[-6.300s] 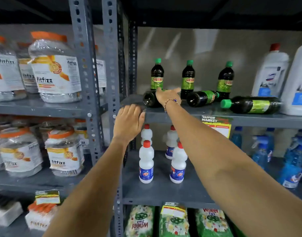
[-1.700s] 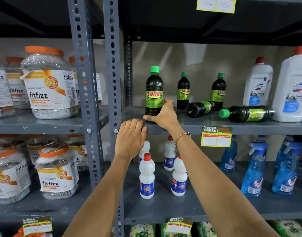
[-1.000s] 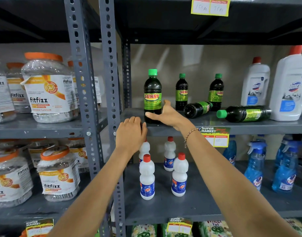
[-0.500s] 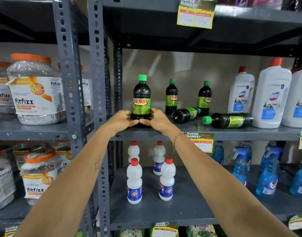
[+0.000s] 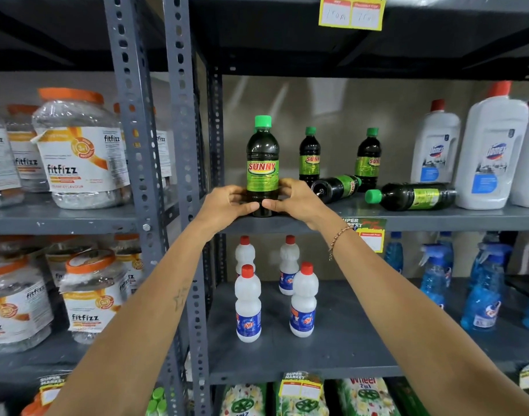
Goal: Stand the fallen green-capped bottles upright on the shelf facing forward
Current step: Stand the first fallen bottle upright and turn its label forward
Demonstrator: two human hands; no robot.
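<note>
A dark green-capped Sunny bottle [image 5: 262, 163] stands upright at the front left of the grey shelf [image 5: 437, 219], label facing me. My left hand [image 5: 227, 204] and my right hand [image 5: 296, 199] both grip its base from either side. Two more green-capped bottles stand upright further back, one [image 5: 309, 156] in the middle and one [image 5: 368, 159] to its right. Two bottles lie on their sides: one [image 5: 335, 187] with its base toward me, and one [image 5: 413, 196] with its green cap pointing left.
Large white red-capped bottles [image 5: 491, 151] stand at the shelf's right end. Small white bottles [image 5: 248, 304] and blue spray bottles [image 5: 482, 292] fill the shelf below. Orange-lidded fitfizz jars [image 5: 80, 151] sit in the left bay past the grey upright post [image 5: 179, 145].
My left hand left the shelf edge and joined my right hand on the upright bottle's base. The front label is now squarely toward me.
</note>
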